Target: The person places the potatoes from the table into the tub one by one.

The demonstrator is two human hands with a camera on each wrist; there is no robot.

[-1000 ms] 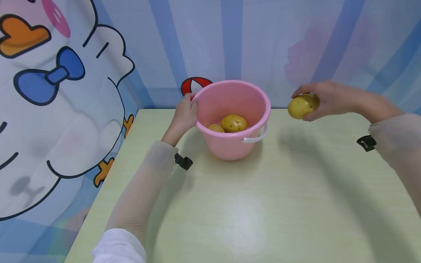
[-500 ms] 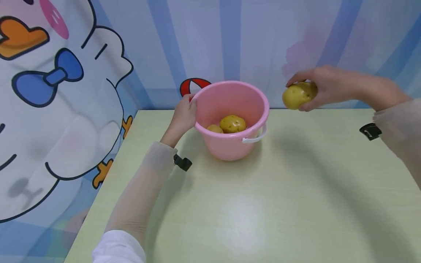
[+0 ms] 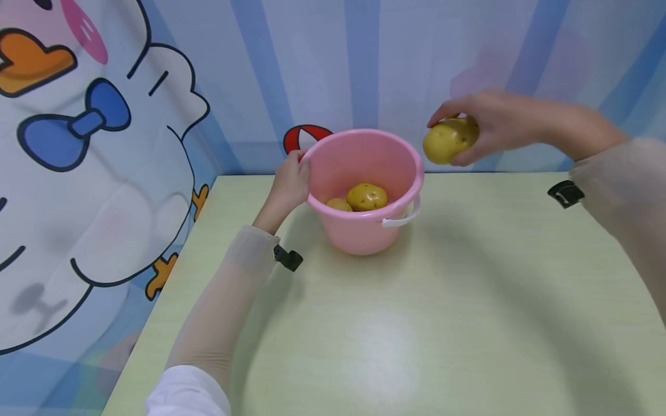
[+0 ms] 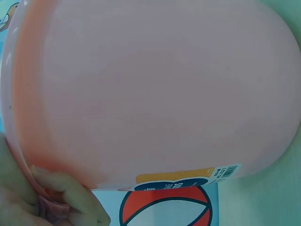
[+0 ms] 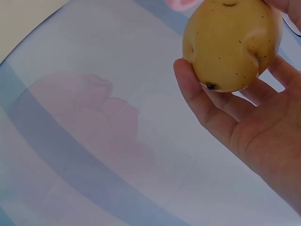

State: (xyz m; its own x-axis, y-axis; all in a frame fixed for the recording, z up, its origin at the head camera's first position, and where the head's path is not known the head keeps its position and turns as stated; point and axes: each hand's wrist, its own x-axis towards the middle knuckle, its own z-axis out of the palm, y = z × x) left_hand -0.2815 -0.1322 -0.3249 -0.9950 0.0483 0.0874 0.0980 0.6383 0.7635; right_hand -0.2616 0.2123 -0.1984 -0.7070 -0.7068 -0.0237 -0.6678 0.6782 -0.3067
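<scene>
A pink bucket (image 3: 359, 234) stands upright on the table, a white handle (image 3: 402, 219) hanging at its right side. Inside lie a yellow potato (image 3: 367, 197) and a paler, partly hidden round thing (image 3: 339, 204). My left hand (image 3: 291, 182) grips the bucket's left rim; in the left wrist view its fingers (image 4: 70, 193) curl over that rim. Just right of the bucket, above rim height, my right hand (image 3: 494, 124) holds another potato (image 3: 448, 140) between thumb and fingers. The right wrist view shows this potato (image 5: 230, 44) close up, dark-speckled, with fingers curled round it.
The pale wooden table (image 3: 333, 346) ends at a striped blue backdrop (image 3: 406, 69) right behind the bucket. A cartoon wall panel (image 3: 130, 231) borders the table's left side. Each sleeve carries a small black clip, one on the left cuff (image 3: 288, 257).
My right hand has risen and moved left with the potato, closer to the bucket's right rim. My left hand keeps its grip on the bucket, which stays in place.
</scene>
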